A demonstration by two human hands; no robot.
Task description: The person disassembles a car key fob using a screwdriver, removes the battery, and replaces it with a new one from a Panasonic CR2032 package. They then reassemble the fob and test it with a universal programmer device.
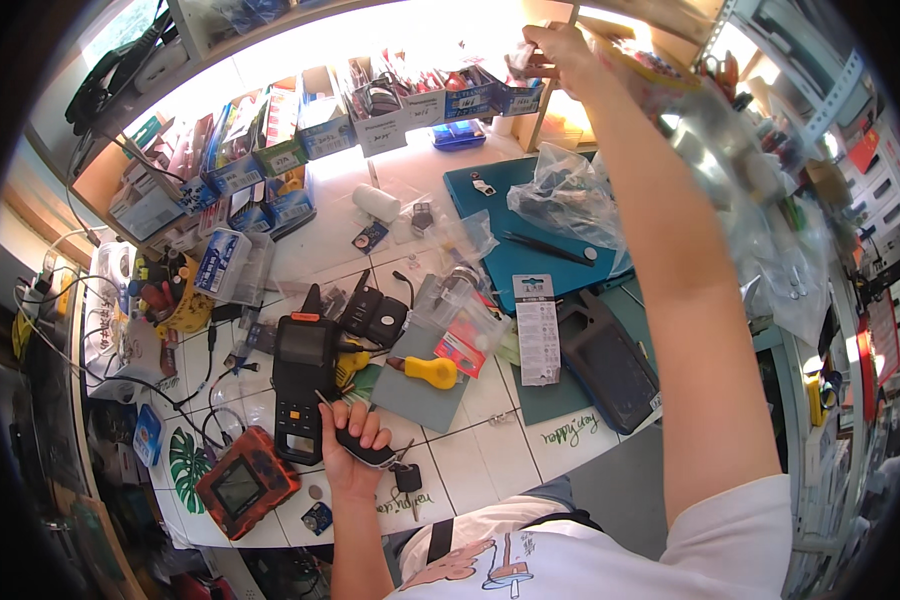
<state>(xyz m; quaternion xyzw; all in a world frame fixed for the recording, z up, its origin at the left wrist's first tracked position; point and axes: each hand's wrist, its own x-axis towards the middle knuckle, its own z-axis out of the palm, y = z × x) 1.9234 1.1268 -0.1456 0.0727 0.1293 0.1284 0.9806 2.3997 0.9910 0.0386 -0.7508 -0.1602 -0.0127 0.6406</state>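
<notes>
My left hand [355, 445] is closed around a black key fob [368, 452] with a metal piece, just right of a black handheld device [300, 370] with an orange top. A small black key [408, 478] lies beside it. My right arm reaches up to the back, where my right hand [565, 55] grips a small pale item [523, 62], too small to name, at the end of the row of small boxes [400, 110]. Below that arm are a blister card [538, 330], a teal mat [490, 280] with black tweezers [550, 245], and a plastic bag [570, 190].
An orange-cased screen device [245, 485], cables [185, 400] and a yellow tool holder [185, 300] sit at the left. A yellow-handled tool [430, 372] lies centrally. A dark plastic case [610, 365] is at the right, beside crowded shelves [860, 250].
</notes>
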